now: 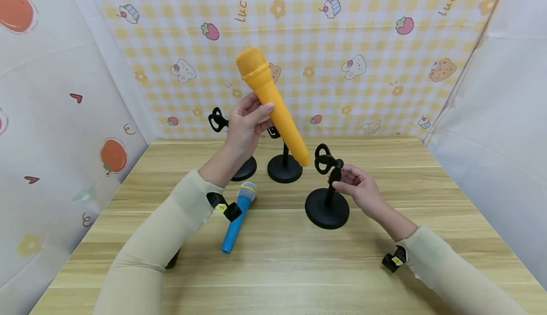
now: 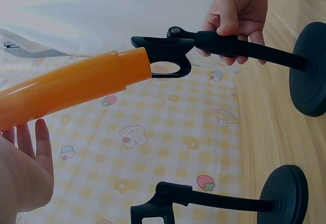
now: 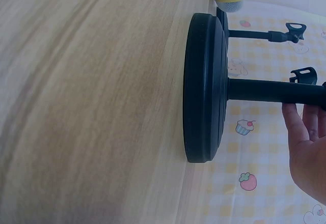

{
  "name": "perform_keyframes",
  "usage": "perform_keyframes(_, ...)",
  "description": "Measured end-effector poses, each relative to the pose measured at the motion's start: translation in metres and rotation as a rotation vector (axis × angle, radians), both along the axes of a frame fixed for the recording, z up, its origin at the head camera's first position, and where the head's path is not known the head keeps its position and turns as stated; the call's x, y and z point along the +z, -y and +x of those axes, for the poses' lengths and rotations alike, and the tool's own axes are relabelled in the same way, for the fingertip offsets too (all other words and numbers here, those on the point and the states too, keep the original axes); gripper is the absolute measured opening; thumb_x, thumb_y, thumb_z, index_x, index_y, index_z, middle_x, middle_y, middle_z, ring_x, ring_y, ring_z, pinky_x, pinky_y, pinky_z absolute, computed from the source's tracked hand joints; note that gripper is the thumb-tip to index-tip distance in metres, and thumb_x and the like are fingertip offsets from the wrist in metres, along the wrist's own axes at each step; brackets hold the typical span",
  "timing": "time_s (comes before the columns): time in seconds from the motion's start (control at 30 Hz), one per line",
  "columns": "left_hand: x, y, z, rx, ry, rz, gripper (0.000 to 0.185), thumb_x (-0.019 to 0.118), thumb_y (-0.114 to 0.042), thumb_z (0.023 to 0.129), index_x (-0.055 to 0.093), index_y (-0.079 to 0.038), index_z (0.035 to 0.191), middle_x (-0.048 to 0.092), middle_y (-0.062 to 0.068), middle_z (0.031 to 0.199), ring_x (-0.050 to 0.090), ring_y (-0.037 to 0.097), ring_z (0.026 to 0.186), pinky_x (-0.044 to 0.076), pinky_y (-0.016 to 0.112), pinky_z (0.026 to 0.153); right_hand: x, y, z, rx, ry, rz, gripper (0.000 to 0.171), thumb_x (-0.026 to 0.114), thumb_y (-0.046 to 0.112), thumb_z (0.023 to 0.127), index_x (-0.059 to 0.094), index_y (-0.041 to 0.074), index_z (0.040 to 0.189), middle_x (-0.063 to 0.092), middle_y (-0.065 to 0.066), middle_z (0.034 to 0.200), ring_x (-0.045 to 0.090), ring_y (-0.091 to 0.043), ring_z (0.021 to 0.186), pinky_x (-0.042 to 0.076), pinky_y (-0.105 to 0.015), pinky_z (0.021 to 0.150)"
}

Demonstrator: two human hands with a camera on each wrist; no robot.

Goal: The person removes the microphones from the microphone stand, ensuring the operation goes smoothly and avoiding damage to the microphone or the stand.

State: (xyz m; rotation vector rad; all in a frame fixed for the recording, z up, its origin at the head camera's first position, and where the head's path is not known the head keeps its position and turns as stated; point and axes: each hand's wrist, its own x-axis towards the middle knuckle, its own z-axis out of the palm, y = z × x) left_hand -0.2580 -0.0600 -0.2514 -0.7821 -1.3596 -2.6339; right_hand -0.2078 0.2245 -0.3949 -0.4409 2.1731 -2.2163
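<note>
My left hand [image 1: 248,125] grips an orange microphone [image 1: 273,97] around its upper handle, mesh head up and tilted left. Its lower end hangs just left of the ring clip of a black microphone stand [image 1: 327,208]. With thumb and fingers, my right hand [image 1: 361,189] holds that stand's upper post; the round base rests on the table. In the left wrist view the microphone's tail [image 2: 135,66] overlaps the stand's clip [image 2: 165,56]; whether they touch I cannot tell. The right wrist view shows the stand's post [image 3: 260,90] at my fingers.
A blue microphone [image 1: 238,220] with a silver head lies on the wooden table [image 1: 273,277]. Behind it are two more black stands, the middle one [image 1: 285,169] and a left one [image 1: 244,170] partly hidden by my left arm. A dark object [image 1: 173,259] peeks out beneath my left sleeve.
</note>
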Motion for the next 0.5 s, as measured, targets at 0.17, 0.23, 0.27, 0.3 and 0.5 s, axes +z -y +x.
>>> perform_keyframes(0.17, -0.005, 0.004, 0.001, -0.006, 0.031, -0.021, 0.025, 0.06, 0.006, 0.089, 0.067, -0.007, 0.108, 0.064, 0.008, 0.099, 0.064, 0.021, 0.086, 0.055, 0.028, 0.067, 0.0, 0.0, 0.0, -0.004, 0.002, -0.008, 0.024, 0.074, 0.005, 0.086, 0.063, 0.012, 0.105, 0.068, 0.002, 0.096, 0.065, -0.013, 0.089, 0.056, -0.03, 0.079)
perform_keyframes(0.23, -0.007, 0.005, 0.002, -0.003, 0.053, -0.03, 0.025, 0.06, 0.005, 0.089, 0.066, -0.008, 0.109, 0.064, 0.008, 0.099, 0.064, 0.02, 0.086, 0.055, 0.027, 0.068, 0.0, 0.0, 0.001, -0.009, 0.003, -0.015, 0.024, 0.075, 0.005, 0.085, 0.062, 0.013, 0.104, 0.067, 0.003, 0.095, 0.065, -0.013, 0.089, 0.056, -0.03, 0.078)
perform_keyframes(0.27, -0.008, 0.005, 0.002, 0.001, 0.065, -0.037, 0.025, 0.06, 0.005, 0.089, 0.066, -0.008, 0.11, 0.064, 0.007, 0.1, 0.064, 0.02, 0.087, 0.055, 0.027, 0.068, 0.0, 0.001, 0.001, -0.01, 0.004, -0.018, 0.024, 0.075, 0.006, 0.085, 0.062, 0.014, 0.103, 0.067, 0.003, 0.095, 0.065, -0.013, 0.088, 0.056, -0.029, 0.078)
perform_keyframes(0.3, -0.009, 0.005, 0.003, 0.003, 0.076, -0.042, 0.025, 0.061, 0.004, 0.089, 0.065, -0.007, 0.111, 0.064, 0.007, 0.1, 0.064, 0.02, 0.087, 0.055, 0.027, 0.068, 0.0, 0.001, 0.001, -0.01, 0.006, -0.021, 0.024, 0.075, 0.006, 0.085, 0.062, 0.014, 0.103, 0.067, 0.004, 0.095, 0.065, -0.013, 0.088, 0.056, -0.029, 0.078)
perform_keyframes(0.5, -0.012, 0.007, 0.007, 0.004, 0.108, -0.071, 0.029, 0.061, 0.003, 0.09, 0.062, -0.004, 0.118, 0.065, 0.007, 0.104, 0.063, 0.02, 0.091, 0.056, 0.029, 0.071, 0.0, 0.001, 0.001, -0.012, 0.0, -0.03, 0.024, 0.075, 0.005, 0.085, 0.063, 0.015, 0.102, 0.067, 0.004, 0.094, 0.065, -0.012, 0.087, 0.056, -0.029, 0.078)
